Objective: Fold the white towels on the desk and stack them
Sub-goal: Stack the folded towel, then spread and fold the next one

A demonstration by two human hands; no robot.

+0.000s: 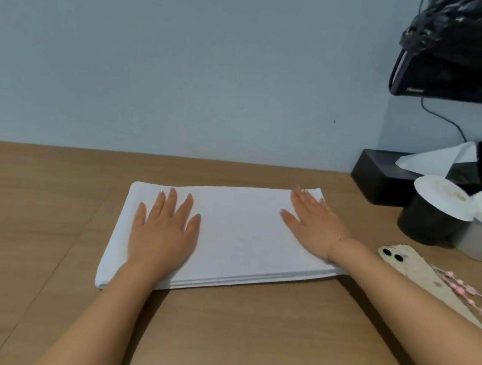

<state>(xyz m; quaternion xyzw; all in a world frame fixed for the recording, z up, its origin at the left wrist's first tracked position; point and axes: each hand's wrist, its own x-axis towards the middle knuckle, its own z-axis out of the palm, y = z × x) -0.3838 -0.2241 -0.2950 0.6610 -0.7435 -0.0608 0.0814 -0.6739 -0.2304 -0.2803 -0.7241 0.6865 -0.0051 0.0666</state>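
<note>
White folded rectangular cloth towel (225, 236) lies flat on the brown wooden desk (241, 338).
Left hand (163, 233) and right hand (314, 224) press it near its ends, fingers straight.

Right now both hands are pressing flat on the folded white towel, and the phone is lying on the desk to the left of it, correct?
Not quite. The left hand and right hand do press flat on the folded white towel, but the head view shows the phone on the desk to the right of it.

Wooden desk (241, 338) bears folded white towel (234, 237), phone (417, 271), two cups (434, 217), tissue box (381, 178).
</note>
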